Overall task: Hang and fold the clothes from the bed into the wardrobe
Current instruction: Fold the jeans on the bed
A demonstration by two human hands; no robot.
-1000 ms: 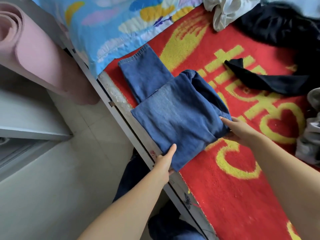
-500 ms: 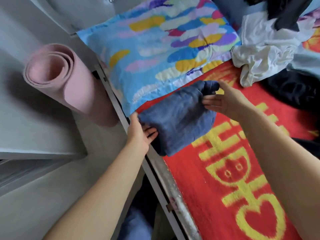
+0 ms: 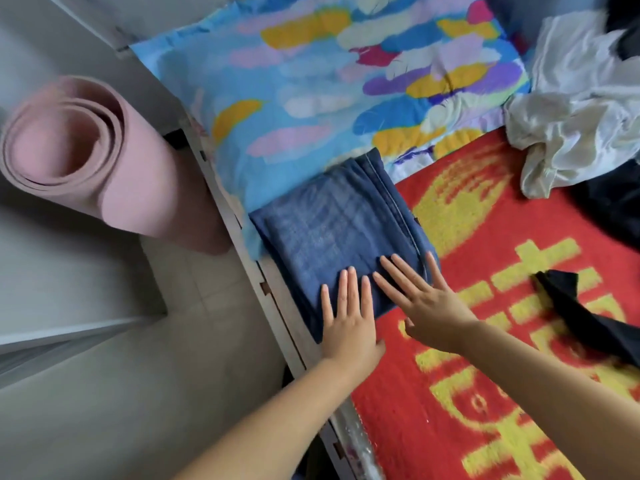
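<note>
Folded blue jeans (image 3: 332, 230) lie as a flat rectangle at the bed's left edge, partly on the colourful pillow (image 3: 329, 81). My left hand (image 3: 349, 320) presses flat on the jeans' near end with straight fingers. My right hand (image 3: 426, 303) lies beside it, fingers spread flat over the jeans' near right corner and the red blanket (image 3: 485, 393). A crumpled white garment (image 3: 575, 112) lies at the upper right, dark clothing (image 3: 613, 202) below it, and a black piece (image 3: 588, 313) at the right.
A rolled pink mat (image 3: 86, 161) leans beside the bed on the left. The grey bed frame rail (image 3: 277, 306) runs diagonally under my left wrist. Light floor tiles (image 3: 104, 410) and a grey ledge (image 3: 52, 265) lie to the left.
The jeans went from half folded to a compact rectangle laid by the pillow. Both hands let go of the bundle and now press flat on it.
</note>
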